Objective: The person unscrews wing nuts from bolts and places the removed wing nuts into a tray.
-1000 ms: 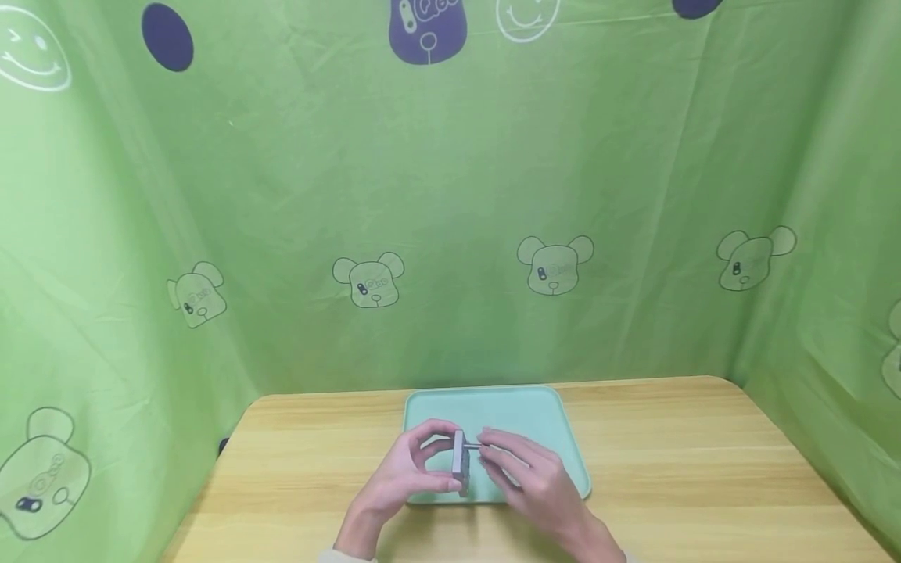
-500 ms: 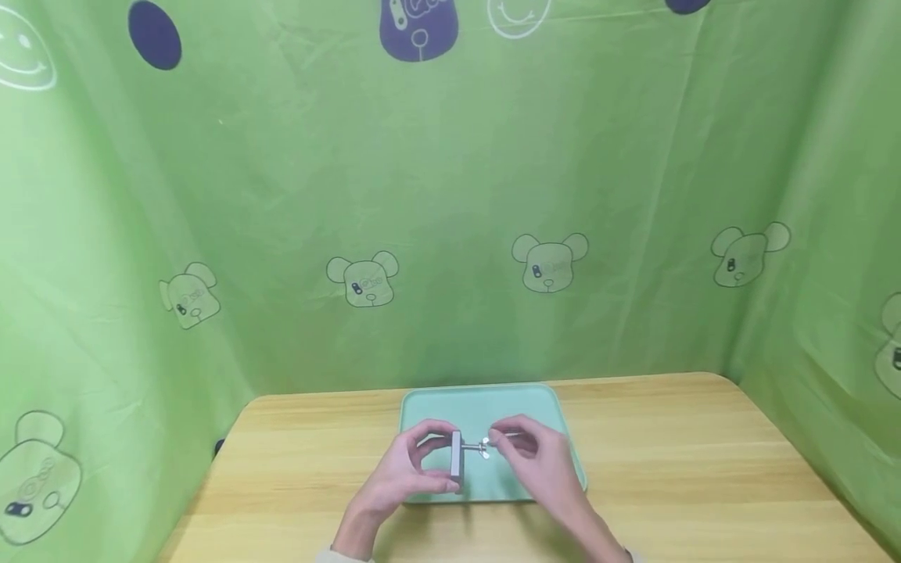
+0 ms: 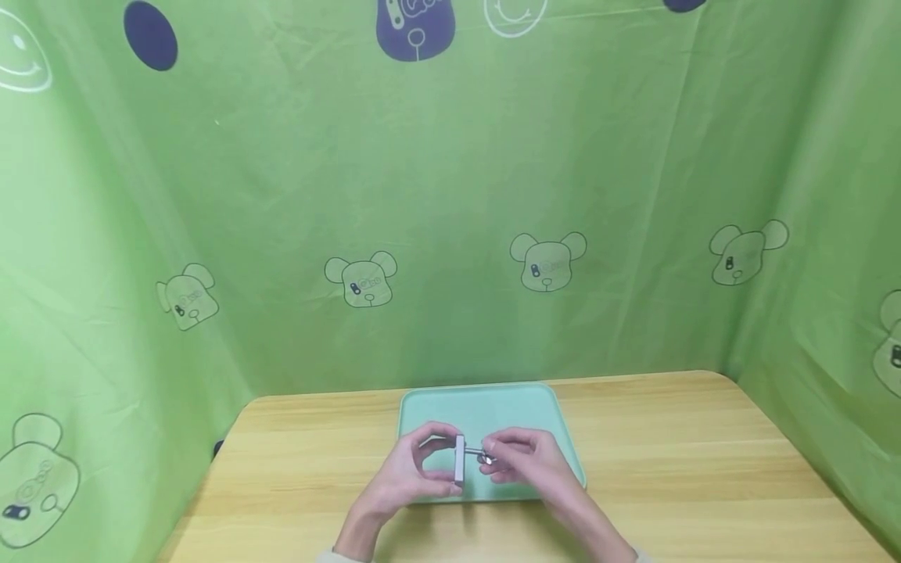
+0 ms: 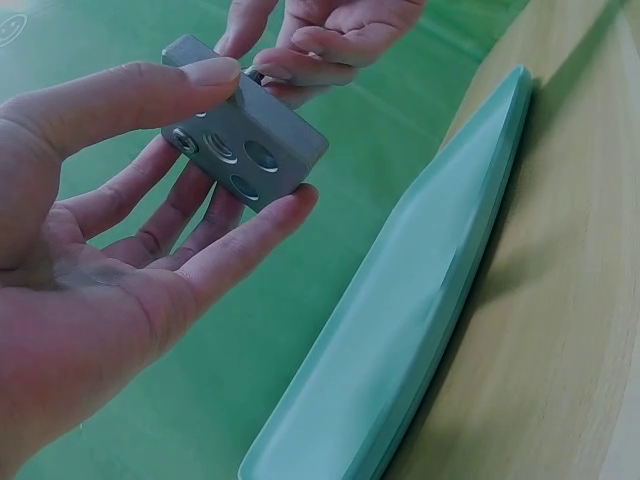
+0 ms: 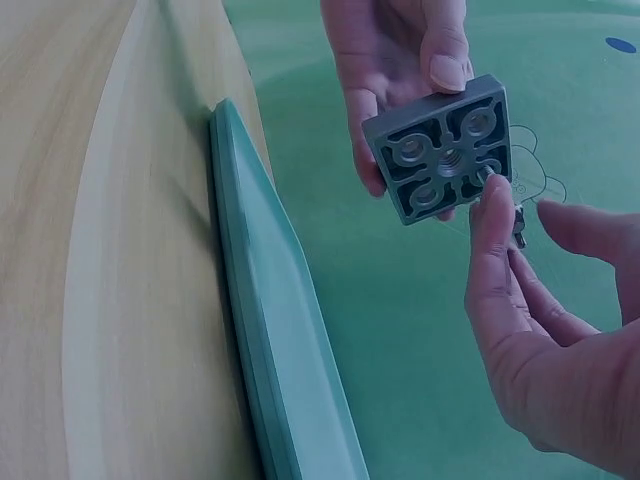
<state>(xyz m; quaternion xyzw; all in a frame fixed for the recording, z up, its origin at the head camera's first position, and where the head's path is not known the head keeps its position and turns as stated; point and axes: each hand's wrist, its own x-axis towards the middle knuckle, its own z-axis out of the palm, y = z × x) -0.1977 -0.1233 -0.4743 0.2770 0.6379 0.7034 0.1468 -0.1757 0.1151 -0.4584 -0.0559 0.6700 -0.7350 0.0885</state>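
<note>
A grey square metal block [image 3: 460, 461] is held on edge above the tray in the head view. My left hand [image 3: 404, 473] grips it between thumb and fingertips at opposite edges. Round holes show in one face [image 4: 245, 150] in the left wrist view; the ribbed other face [image 5: 425, 165] shows in the right wrist view. A wing screw [image 3: 486, 458] sticks out of the block toward the right. My right hand [image 3: 531, 461] has its bent fingers around the screw's winged end [image 5: 519, 230]. The index finger lies along the screw and partly hides it.
A mint-green tray [image 3: 486, 399] lies below the hands on a wooden table [image 3: 655, 446]. Green printed curtains [image 3: 450, 328] enclose the table at the back and both sides.
My right fingers were stretched by the screw, then drew back to the right at its wings; now they curl around the winged end. My left hand keeps its grip on the block.
</note>
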